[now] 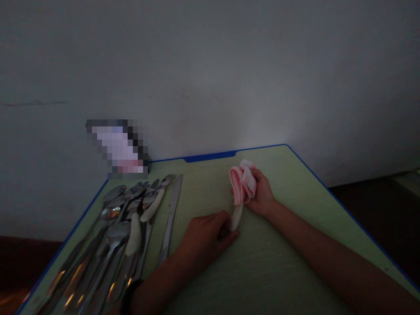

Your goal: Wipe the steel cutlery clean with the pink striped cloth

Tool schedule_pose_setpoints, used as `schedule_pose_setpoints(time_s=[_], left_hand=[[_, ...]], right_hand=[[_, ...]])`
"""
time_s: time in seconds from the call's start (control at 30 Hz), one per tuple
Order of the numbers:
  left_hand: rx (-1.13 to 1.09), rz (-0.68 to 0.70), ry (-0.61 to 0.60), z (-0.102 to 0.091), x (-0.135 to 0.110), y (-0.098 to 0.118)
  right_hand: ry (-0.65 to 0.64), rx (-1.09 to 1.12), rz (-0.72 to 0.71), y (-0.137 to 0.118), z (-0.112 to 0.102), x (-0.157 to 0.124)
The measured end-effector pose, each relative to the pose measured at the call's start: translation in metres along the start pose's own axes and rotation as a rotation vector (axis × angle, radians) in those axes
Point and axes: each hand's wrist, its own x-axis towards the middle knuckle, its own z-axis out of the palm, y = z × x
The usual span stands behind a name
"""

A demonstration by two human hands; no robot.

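Observation:
My left hand (210, 234) pinches the lower end of a white-handled utensil (236, 217) between thumb and fingers. The utensil points up and away, and its head is hidden inside a folded pink and white cloth (243, 181), so I cannot tell its kind. My right hand (260, 194) is closed around the cloth from the right, wrapping it over the utensil's upper part. Left of my hands lies a metal table knife (171, 218), apart from a heap of spoons and forks (114, 234). Two white-handled pieces (134, 236) rest on that heap.
The light green tabletop (282, 262) has a blue edge and stands against a grey wall (210, 78). A blurred-out upright device, perhaps a phone (118, 148), leans at the back left corner behind the cutlery. The room is dim.

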Motion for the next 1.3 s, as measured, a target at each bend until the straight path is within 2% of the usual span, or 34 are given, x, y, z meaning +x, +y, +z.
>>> schedule_pose_setpoints(time_s=[0.2,0.5,0.8,1.07,1.3], left_hand=[[-0.029,-0.008,-0.006,-0.001,-0.001,0.0],[-0.064,0.068,-0.026,-0.004,-0.001,-0.001],[-0.064,0.117,-0.03,-0.002,-0.003,-0.002],[-0.069,0.136,-0.008,-0.001,-0.003,-0.002],[-0.04,0.159,-0.048,-0.005,-0.004,0.001]], right_hand=[[0.001,0.025,0.023,0.0,-0.002,0.002],[-0.027,0.066,0.053,-0.001,-0.003,0.002],[-0.104,0.058,0.082,-0.002,-0.005,0.003],[-0.057,0.061,0.059,-0.003,0.003,0.0],[-0.044,0.028,0.058,0.0,0.009,0.002]])
